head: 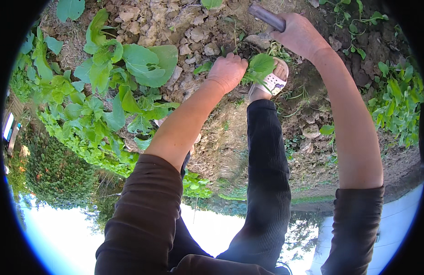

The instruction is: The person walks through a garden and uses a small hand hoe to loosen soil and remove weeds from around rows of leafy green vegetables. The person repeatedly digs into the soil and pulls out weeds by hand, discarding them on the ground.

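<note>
My left hand (228,72) is closed on a bunch of green leafy plants (260,67), low over the soil. Leaves stick out on both sides of the fist. To its right, my right hand (299,36) grips a dark wooden handle (267,16), whose end points to the upper left. The rest of that tool cannot be made out. A grey stone or clod (258,41) lies between the two hands. Some pulled or wilted greens (279,51) lie just under the right hand, by my foot in a white sandal (275,82).
Large broad-leaved plants (143,65) grow to the left, close to my left forearm. More leafy plants (394,99) stand at the right. Cloddy brown soil (194,31) spreads ahead. My other foot is mostly hidden behind the left arm and leaves.
</note>
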